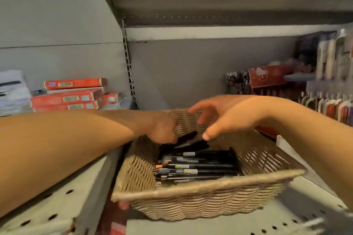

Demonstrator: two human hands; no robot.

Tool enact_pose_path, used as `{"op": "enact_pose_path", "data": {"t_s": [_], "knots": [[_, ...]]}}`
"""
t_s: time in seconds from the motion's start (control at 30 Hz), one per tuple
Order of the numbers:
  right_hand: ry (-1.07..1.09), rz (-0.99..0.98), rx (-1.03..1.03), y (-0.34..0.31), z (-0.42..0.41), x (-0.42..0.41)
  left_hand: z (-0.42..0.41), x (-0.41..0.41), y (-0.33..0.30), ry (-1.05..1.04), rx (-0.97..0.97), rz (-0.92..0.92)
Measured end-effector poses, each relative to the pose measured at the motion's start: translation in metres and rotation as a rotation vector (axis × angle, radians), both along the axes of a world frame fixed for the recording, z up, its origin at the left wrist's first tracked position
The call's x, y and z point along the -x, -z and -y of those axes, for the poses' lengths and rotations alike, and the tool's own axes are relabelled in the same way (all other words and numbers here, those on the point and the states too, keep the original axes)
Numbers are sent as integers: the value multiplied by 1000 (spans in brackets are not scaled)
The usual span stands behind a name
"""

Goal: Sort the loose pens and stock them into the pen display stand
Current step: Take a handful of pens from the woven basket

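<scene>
A tan wicker basket (200,194) sits on the grey shelf in front of me. Several loose pens (198,166), mostly black with grey, orange and white ends, lie in a pile on its floor. My left hand (162,128) reaches into the far left part of the basket, fingers curled down around a black pen (186,137) at the top of the pile. My right hand (227,114) hovers above the basket's far rim with fingers spread and thumb pointing down, holding nothing. A pen display stand (328,105) with upright pens shows at the right edge, blurred.
Red flat boxes (70,97) are stacked at the back left beside white packs (13,91). A red printed box (271,77) and hanging packaged goods (336,53) stand at the back right. An upper shelf (210,32) overhangs. The perforated shelf floor (248,225) extends toward me.
</scene>
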State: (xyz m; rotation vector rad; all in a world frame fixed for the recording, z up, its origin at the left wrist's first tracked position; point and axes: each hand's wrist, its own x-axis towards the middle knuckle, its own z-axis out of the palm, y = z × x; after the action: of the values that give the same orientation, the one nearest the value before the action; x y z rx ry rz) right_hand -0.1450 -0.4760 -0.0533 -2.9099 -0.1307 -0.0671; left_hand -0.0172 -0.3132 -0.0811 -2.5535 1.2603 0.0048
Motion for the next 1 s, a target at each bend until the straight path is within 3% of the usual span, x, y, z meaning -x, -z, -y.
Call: {"op": "enact_pose_path", "data": {"t_s": [0.27, 0.53, 0.67, 1.0], "knots": [[-91, -159, 56, 10, 30, -55, 26, -38, 18, -37, -222, -13], [-106, -36, 197, 35, 28, -65, 37, -41, 19, -13, -233, -56], [-84, -24, 192, 35, 29, -64, 37, -39, 12, -22, -73, -101], [25, 75, 99, 35, 30, -56, 41, -35, -4, 116, 679, -141]]}}
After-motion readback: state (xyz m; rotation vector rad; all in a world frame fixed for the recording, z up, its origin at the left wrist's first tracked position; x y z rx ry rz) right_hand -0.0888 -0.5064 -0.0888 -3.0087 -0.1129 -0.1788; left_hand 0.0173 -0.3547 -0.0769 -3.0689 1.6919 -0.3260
